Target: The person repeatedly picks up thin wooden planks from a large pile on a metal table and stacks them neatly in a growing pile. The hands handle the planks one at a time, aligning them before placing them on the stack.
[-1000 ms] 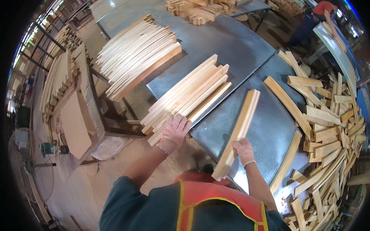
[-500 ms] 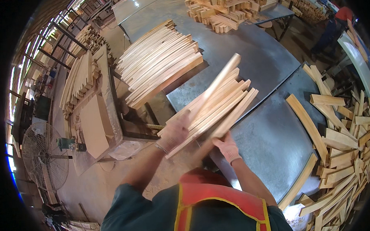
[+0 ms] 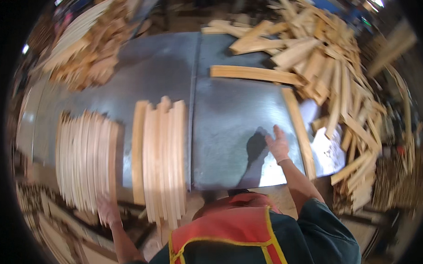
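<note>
My left hand [image 3: 108,211] is at the near end of a row of pale wooden strips [image 3: 86,157] standing side by side on the left. Motion smears its fingers, so I cannot tell whether it grips a strip. My right hand [image 3: 278,144] is over the metal table, fingers stretched out and holding nothing. Just right of it lies a single curved wooden slat [image 3: 299,133]. Between my hands, left of the table seam, sits a smaller bundle of strips [image 3: 163,157], its near ends jutting past the table edge.
The grey metal table [image 3: 239,112] spans the middle. Another slat [image 3: 253,73] lies across its far part. A jumbled heap of wood pieces [image 3: 320,58] fills the right side. At far left is a large stack of cut wood [image 3: 85,52].
My view has turned to the right. Both hands have left the smaller bundle; the right let go of its strip and moved right, while the left moved to the larger row.
</note>
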### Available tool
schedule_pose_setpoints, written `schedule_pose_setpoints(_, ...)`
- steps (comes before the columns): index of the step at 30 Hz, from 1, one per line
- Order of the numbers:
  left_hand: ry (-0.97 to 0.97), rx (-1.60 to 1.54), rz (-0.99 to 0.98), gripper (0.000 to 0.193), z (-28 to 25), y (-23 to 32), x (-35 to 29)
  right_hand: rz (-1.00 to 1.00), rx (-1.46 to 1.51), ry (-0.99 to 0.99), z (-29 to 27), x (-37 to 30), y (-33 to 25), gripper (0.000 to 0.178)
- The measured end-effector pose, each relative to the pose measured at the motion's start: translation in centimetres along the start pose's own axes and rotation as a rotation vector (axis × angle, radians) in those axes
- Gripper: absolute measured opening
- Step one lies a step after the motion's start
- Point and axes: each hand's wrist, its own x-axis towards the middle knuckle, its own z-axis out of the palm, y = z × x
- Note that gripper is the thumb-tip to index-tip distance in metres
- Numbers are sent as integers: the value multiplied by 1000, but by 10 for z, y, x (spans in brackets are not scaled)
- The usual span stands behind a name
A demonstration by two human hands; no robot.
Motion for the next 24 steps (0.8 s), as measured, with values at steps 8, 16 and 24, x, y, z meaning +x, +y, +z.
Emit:
schedule_pose_setpoints(8, -362, -1427, -363, 67, -162, 124, 72, 571, -467, -85, -101, 3, 88, 62)
schedule_pose_setpoints(16, -192, -797, 239, 50, -156, 178, 99, 461, 116, -207, -101, -20, 43, 57)
schedule_pose_setpoints(24, -107, -523, 556, 34, -74, 176, 114, 41, 431, -829, 47, -120, -156, 65)
